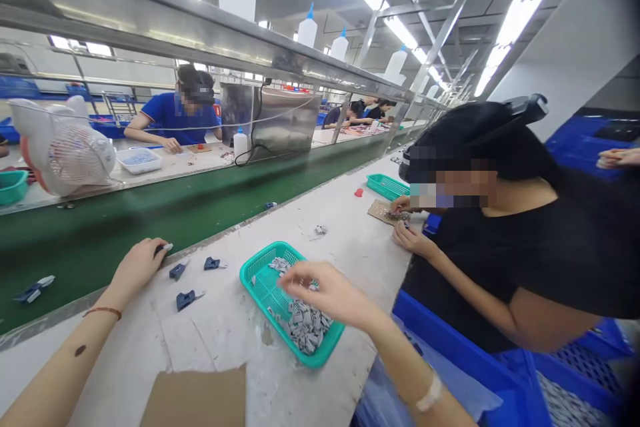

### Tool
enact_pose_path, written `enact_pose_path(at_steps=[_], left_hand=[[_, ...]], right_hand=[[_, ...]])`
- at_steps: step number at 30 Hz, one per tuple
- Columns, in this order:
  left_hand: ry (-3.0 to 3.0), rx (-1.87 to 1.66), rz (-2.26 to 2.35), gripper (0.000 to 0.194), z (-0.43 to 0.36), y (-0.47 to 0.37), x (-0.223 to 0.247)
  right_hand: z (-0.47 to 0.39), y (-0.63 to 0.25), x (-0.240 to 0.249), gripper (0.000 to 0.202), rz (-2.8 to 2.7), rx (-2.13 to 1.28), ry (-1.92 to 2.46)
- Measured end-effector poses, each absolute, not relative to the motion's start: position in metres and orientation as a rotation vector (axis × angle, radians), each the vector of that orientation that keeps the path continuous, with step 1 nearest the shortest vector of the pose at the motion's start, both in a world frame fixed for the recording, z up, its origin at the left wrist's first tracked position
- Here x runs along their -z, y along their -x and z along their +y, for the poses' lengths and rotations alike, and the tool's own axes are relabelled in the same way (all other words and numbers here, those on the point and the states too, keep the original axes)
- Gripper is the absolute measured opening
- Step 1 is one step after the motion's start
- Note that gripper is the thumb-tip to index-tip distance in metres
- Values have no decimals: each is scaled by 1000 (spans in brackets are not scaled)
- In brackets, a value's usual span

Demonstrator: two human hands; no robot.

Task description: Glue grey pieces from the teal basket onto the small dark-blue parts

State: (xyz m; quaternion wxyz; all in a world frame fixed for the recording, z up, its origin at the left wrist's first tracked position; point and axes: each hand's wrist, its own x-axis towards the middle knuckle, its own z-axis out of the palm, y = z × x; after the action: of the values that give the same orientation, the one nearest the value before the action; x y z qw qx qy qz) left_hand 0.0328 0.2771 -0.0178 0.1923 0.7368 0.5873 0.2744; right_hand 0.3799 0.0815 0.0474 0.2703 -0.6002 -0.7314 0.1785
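My left hand (140, 267) is at the table's far edge, beside the green belt. Its fingers are closed on a small dark blue part with a light grey tab, mostly hidden by the hand. Over the green plastic basket (255, 293) hovers my right hand (320, 287), its fingers loosely bent and apart, with nothing visible in them. Many small grey pieces (307, 327) lie heaped in the basket below it. Between my hands, several dark blue parts with grey tabs, such as this dark blue part (185, 299), rest on the white table.
A brown cardboard sheet (195, 400) lies at the near edge. The green conveyor belt (210, 193) runs beyond the table and carries another blue part (34, 289). At right, a co-worker (500, 227) in black handles small pieces over cardboard (383, 212). Blue crates (470, 353) stand below.
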Motion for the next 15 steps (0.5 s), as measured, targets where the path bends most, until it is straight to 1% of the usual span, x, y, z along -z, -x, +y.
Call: enact_pose_path(at_steps=[3,5,9,12,15], left_hand=[[-1810,-948,1724,30,258,-23,2],[-1638,-1046,1715,32,239,-16,-6],[-1142,-1197,1547,20,190,1,-4],[-862,-1199,1417,12,149,11,5],[-847,-1128,1398,12,110,13,5]], right_hand=[[102,-379,-34,23,-2091,-442,1859],[114,-376,-22,23,-2135,-380,1980],[121,-368,-4,32,-2231,-269,2135],[119,-362,2,34,-2267,-246,2194],[116,-357,1,34,-2263,-290,2195]])
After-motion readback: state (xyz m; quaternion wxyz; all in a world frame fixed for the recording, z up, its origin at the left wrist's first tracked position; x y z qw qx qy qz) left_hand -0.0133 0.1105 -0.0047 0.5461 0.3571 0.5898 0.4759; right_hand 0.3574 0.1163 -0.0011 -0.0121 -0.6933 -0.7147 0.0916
